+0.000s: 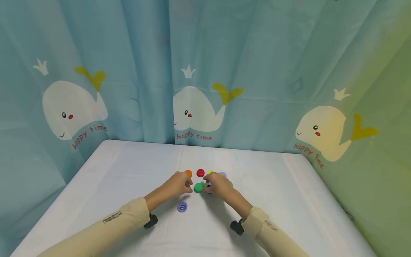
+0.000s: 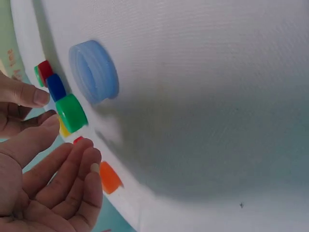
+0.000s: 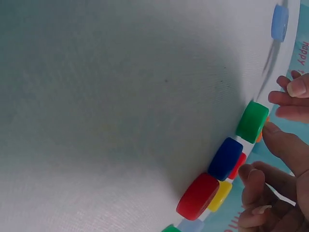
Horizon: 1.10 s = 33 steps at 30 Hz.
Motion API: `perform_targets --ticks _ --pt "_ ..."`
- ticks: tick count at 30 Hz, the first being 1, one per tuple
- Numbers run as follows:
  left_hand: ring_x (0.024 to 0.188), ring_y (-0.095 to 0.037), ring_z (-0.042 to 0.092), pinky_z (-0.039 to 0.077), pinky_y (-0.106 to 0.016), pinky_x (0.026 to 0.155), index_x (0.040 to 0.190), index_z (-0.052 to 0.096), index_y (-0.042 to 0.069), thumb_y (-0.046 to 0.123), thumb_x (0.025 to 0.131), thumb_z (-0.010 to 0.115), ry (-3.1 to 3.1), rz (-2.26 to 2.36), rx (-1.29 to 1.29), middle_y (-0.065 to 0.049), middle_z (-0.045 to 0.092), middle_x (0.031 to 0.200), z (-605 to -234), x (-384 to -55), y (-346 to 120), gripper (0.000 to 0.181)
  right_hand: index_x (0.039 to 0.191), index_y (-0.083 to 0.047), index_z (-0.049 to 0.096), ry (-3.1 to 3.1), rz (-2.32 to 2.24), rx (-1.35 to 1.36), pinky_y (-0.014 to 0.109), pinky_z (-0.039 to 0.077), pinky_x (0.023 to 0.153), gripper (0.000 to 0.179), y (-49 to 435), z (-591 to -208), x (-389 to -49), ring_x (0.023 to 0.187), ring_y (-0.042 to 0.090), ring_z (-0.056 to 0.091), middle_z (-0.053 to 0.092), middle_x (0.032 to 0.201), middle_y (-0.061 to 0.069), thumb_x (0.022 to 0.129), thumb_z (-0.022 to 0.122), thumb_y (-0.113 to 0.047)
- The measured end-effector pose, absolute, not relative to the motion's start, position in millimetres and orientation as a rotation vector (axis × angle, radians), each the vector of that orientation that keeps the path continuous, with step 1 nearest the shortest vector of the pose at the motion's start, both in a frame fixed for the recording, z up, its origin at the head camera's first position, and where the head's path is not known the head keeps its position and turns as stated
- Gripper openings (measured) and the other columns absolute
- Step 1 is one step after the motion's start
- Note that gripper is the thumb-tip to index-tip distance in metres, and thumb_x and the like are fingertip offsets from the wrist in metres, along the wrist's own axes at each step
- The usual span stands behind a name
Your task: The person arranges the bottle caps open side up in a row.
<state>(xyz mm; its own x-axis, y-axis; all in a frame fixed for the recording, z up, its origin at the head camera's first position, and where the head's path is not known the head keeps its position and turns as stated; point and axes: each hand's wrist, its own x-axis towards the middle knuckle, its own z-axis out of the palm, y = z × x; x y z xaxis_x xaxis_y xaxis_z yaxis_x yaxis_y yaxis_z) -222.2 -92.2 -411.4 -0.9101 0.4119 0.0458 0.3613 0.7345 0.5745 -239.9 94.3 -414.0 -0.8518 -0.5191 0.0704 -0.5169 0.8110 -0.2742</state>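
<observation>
Small coloured bottle caps lie on the white table. My left hand hovers just left of a green cap, its fingers loosely bent around nothing. On the other side my right hand has its thumb tip right at the green cap's edge in the right wrist view, with its fingers apart and relaxed. A dark blue cap and a red cap continue the row, mostly hidden by my right hand in the head view. Nearer me sits a light blue cap, hollow side up.
Behind the green cap stand an orange cap, another red cap, a yellow cap and a pale blue cap. A second green cap peeks out right. A whale-print curtain borders the table's far edge.
</observation>
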Motion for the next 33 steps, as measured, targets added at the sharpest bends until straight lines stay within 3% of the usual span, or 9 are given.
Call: perform_targets --ticks 10,24,33 --pt "0.059 -0.012 0.050 0.043 -0.022 0.053 0.097 0.070 -0.005 0.005 0.073 0.079 2.793 0.902 0.560 0.000 0.058 0.067 -418 -231 -84 0.028 0.095 -0.001 0.073 2.960 -0.471 -0.892 0.025 0.051 0.070 0.031 92 -419 -244 0.077 0.014 0.063 0.069 0.083 0.004 0.071 0.083 -0.017" --pt "0.057 -0.010 0.046 0.036 -0.020 0.050 0.090 0.072 -0.002 0.004 0.073 0.079 2.809 0.914 0.580 0.001 0.054 0.060 -425 -237 -81 0.019 0.094 -0.002 0.073 2.951 -0.508 -0.953 0.019 0.047 0.065 0.027 87 -427 -246 0.071 0.009 0.053 0.066 0.080 0.002 0.072 0.082 -0.015" --pt "0.062 -0.011 0.049 0.042 -0.022 0.056 0.091 0.073 -0.001 0.012 0.075 0.079 2.810 0.886 0.622 0.002 0.058 0.066 -425 -238 -80 0.020 0.099 -0.004 0.071 2.926 -0.528 -0.949 0.019 0.047 0.065 0.031 90 -428 -245 0.072 0.009 0.054 0.066 0.082 0.002 0.073 0.082 -0.017"
